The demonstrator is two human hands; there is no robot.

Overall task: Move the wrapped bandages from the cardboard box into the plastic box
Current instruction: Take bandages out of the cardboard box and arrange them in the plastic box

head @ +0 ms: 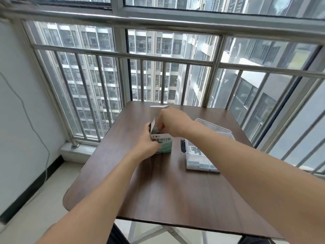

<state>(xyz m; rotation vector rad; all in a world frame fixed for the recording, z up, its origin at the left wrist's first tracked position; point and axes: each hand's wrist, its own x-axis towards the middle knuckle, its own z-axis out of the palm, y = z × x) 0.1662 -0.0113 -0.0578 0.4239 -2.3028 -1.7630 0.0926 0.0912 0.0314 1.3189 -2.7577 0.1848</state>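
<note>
The left hand [147,144] grips the light cardboard box [162,144]; the right hand [168,123] curls into its top, contents hidden; thin, slippery bandages probably need pinching by their edges.

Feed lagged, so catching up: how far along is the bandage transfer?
Early. Done: the cardboard box stands with its flap up. In hand: the left hand grips its side while the right hand reaches into the top; no bandage visible yet. Left: the plastic box looks closed, so open it and move the bandages.
</note>
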